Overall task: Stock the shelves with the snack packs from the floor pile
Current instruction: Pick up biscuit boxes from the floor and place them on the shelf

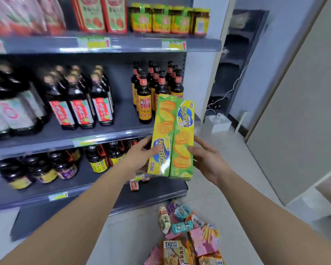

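Observation:
Two long yellow-green biscuit boxes [172,136] stand side by side, upright and slightly tilted, in front of the right end of the grey shelf unit [122,134]. My left hand [141,155] grips the left box's lower edge, thumb on its front. My right hand [204,157] holds the right box from the side, fingers curled onto its face. A pile of snack packs [187,232] lies on the floor below, in pink, teal and orange wrappers.
Dark sauce bottles [80,104] fill the middle shelf, with more bottles [46,169] on the lower one. Jars with yellow-green labels [168,20] and red pouches sit on the top shelf. A white box [218,123] and a dark cabinet stand to the right.

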`<action>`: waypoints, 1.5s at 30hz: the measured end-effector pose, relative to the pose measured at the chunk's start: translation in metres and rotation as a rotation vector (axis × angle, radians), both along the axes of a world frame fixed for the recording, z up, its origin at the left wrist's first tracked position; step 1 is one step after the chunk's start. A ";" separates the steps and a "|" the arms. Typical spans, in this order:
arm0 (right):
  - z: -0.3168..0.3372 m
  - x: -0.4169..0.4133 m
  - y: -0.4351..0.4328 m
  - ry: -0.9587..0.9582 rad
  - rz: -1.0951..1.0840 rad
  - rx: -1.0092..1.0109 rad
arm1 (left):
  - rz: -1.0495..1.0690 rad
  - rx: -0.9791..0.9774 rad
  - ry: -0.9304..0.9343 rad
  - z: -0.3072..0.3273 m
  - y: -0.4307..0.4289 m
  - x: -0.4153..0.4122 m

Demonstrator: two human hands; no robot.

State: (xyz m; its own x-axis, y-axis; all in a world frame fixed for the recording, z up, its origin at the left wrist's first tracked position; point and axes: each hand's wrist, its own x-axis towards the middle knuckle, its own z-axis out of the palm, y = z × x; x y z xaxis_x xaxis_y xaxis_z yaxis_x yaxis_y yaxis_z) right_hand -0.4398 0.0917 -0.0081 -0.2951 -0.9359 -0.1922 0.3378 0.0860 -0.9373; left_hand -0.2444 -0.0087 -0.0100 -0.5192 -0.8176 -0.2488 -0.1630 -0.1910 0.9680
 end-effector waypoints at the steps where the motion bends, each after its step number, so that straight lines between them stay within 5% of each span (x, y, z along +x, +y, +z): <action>1: 0.009 0.008 -0.002 0.010 0.025 -0.013 | 0.009 -0.026 -0.008 0.010 0.004 0.010; 18: 0.154 0.249 -0.040 0.123 0.602 -0.269 | 0.628 -0.278 -0.046 0.160 0.098 0.308; 35: 0.224 0.588 -0.031 0.180 1.249 -0.439 | 1.183 -0.322 -0.125 0.235 0.263 0.636; 45: 0.245 0.747 -0.008 0.236 1.640 -0.426 | 1.403 -0.292 -0.245 0.256 0.356 0.759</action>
